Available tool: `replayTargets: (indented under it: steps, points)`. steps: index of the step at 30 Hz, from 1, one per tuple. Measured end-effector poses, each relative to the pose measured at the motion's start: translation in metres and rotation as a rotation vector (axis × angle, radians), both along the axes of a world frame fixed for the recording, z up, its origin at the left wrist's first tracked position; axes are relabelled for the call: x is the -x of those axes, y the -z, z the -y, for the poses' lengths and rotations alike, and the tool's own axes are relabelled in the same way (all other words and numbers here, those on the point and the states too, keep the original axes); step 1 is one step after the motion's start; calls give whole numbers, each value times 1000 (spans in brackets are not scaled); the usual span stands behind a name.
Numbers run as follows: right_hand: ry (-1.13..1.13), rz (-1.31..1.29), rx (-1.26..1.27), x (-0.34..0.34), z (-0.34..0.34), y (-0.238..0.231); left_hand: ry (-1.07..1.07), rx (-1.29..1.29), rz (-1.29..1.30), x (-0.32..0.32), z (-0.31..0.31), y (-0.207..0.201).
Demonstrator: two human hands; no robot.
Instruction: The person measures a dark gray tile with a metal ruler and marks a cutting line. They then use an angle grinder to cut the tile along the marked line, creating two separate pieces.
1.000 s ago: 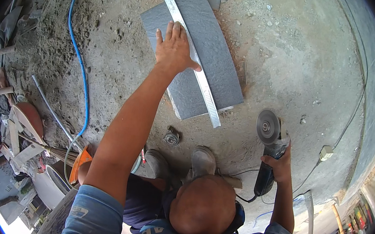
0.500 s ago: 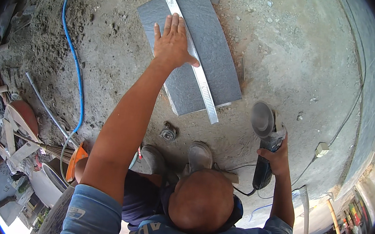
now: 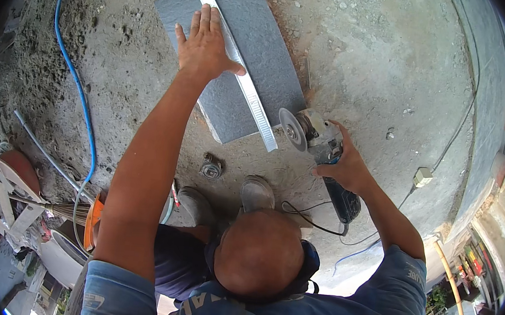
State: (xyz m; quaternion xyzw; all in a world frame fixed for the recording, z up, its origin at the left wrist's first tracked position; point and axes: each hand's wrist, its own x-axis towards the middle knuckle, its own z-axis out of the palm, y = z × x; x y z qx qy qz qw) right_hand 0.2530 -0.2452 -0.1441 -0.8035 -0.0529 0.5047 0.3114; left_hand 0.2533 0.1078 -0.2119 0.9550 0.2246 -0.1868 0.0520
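A dark grey tile with a curved right edge lies on the rough ground in front of me. Across it runs a silver metal straightedge, its near end sticking out past the tile. My left hand rests flat on the tile and straightedge, fingers stretched and thumb spread across the metal. In my right hand is an angle grinder, gripped round its body. The grinder's disc is tilted on edge, close to the tile's near right corner and right of the straightedge; whether it touches the tile I cannot tell.
Grey boots stand below the tile, near a small round object. A blue hose snakes along the left. The cord trails behind the grinder; a cable with a pale box lies right. Scrap and a broom crowd the lower left.
My right hand has carried the grinder left and up towards the tile, turning its disc more edge-on. My left hand stays on the straightedge while the whole view shifts slightly.
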Motion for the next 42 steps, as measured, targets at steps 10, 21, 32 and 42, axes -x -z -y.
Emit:
replayTargets:
  steps: [10,21,32,42]
  points:
    - [-53,-74,61,0,-14,5,-13,6,-23,-1,1,-3]
    - [-67,-77,95,8,-15,8,-16,1,-39,-3,3,-6]
    - [-82,-74,127,16,-11,14,-19,1,-59,-3,3,-7]
    - [-79,-60,124,19,-12,13,-15,4,-69,-4,3,-10]
